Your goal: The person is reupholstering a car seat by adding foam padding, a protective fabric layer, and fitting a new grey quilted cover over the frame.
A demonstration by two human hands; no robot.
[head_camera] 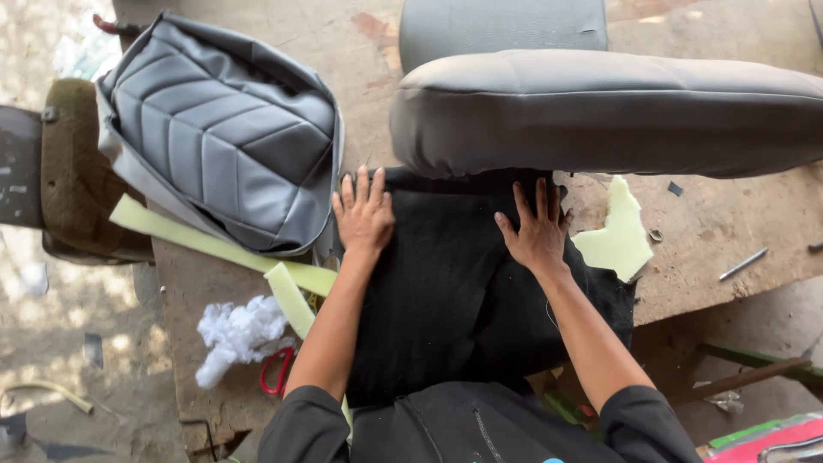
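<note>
A black fabric sheet [446,291] lies spread on the worn wooden workbench [711,231] in front of me. My left hand [363,214] presses flat on its upper left part, fingers apart. My right hand [538,227] presses flat on its upper right part, fingers spread too. Just beyond both hands lies a long grey padded seat cushion [609,111], whose near edge overlaps the fabric's far end. Neither hand holds anything.
A grey quilted seat cover [223,129] lies at the left. Pale yellow foam strips [214,244] and a foam scrap [617,236] flank the fabric. White stuffing [236,334], red-handled scissors [279,370] and a metal tool [742,264] rest on the bench. A brown seat [73,171] stands at far left.
</note>
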